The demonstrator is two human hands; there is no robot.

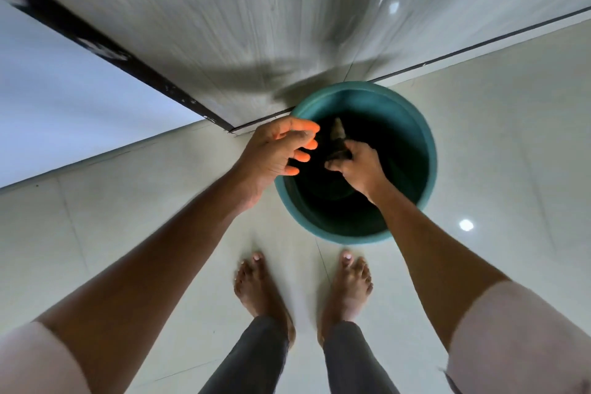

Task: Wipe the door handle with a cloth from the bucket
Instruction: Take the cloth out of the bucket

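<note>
A teal bucket [419, 125] stands on the floor in front of my feet, its inside dark. My right hand [359, 168] reaches into it and is closed around a dark cloth [338, 133], whose end sticks up above the fist. Over the bucket's left rim hovers my left hand [275, 150], fingers spread and empty, close to the cloth but not touching it. The grey door [256, 9] rises just behind the bucket. No door handle is in view.
The door's dark edge [128, 57] runs diagonally at the left, with a pale wall [64, 80] beside it. Glossy light floor tiles [511, 137] surround the bucket. My bare feet [303, 285] stand just short of the bucket.
</note>
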